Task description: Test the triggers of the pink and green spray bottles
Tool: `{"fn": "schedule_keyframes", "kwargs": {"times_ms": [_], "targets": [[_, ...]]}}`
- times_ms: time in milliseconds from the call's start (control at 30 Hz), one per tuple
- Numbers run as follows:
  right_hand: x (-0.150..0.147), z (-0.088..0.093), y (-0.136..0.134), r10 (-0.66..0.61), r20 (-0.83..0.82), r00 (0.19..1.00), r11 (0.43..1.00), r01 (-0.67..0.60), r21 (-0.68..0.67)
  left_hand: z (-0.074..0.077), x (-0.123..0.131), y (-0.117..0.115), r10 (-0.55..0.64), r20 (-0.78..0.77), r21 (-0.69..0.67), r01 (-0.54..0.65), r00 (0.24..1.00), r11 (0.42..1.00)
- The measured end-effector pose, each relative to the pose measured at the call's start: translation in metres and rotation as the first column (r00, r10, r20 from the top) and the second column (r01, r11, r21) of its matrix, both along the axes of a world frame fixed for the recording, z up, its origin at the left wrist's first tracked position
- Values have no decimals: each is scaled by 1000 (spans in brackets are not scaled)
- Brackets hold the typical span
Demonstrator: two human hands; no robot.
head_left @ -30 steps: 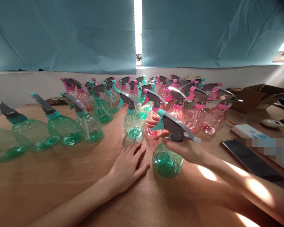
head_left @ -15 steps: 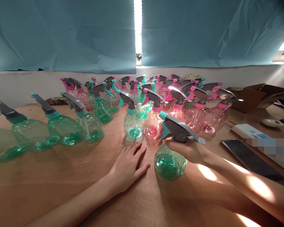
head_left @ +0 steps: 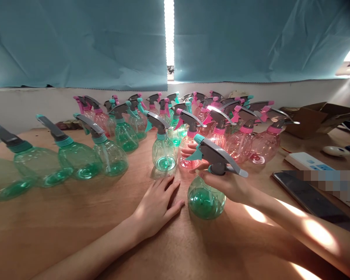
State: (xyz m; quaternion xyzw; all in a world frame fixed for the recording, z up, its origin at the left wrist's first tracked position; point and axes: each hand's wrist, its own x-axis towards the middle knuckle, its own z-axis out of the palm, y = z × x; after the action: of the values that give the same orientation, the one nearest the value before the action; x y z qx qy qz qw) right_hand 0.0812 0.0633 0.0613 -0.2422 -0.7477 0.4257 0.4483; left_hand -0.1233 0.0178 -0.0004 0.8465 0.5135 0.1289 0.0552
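My right hand point(head_left: 226, 184) is around the neck of a green spray bottle point(head_left: 205, 200) with a grey head and a turquoise trigger. The thumb lies on the near side of the neck. Beyond the trigger, the upper fingers stretch out, and lower fingers curl at the neck. Whether the bottle's base touches the table I cannot tell. Flat on the wooden table point(head_left: 128, 249), my left hand point(head_left: 154, 204) lies open with fingers spread, holding nothing. Just past its fingertips stand another green spray bottle point(head_left: 164, 153) and a pink spray bottle point(head_left: 189, 136), partly covered by my right fingers.
Several green bottles point(head_left: 81, 161) line the left side. Many pink and green bottles point(head_left: 242, 142) crowd the back. To the right are a phone point(head_left: 303, 198), a white power strip point(head_left: 306, 161), a white mouse point(head_left: 335, 151) and an open cardboard box point(head_left: 312, 120). Blue curtains point(head_left: 76, 42) hang behind.
My right hand and its spray bottle have shifted slightly left. The upper fingers have come off the trigger and stretched forward. My left hand has stayed put.
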Motion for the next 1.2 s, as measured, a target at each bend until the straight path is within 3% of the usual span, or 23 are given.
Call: {"fn": "schedule_keyframes", "kwargs": {"times_ms": [567,867,1200], "targets": [[1,-3,3,3,-20,1000,999,-2,47,0,-1,0,-2,-7,4,2,1000,1000],[2,1,2,-62,105,993,992,50,114,1,1,0,-5,-18,0,5,1000,1000],[2,2,4,18,59,998,995,-23,94,0,0,0,-6,-10,15,6,1000,1000]]}}
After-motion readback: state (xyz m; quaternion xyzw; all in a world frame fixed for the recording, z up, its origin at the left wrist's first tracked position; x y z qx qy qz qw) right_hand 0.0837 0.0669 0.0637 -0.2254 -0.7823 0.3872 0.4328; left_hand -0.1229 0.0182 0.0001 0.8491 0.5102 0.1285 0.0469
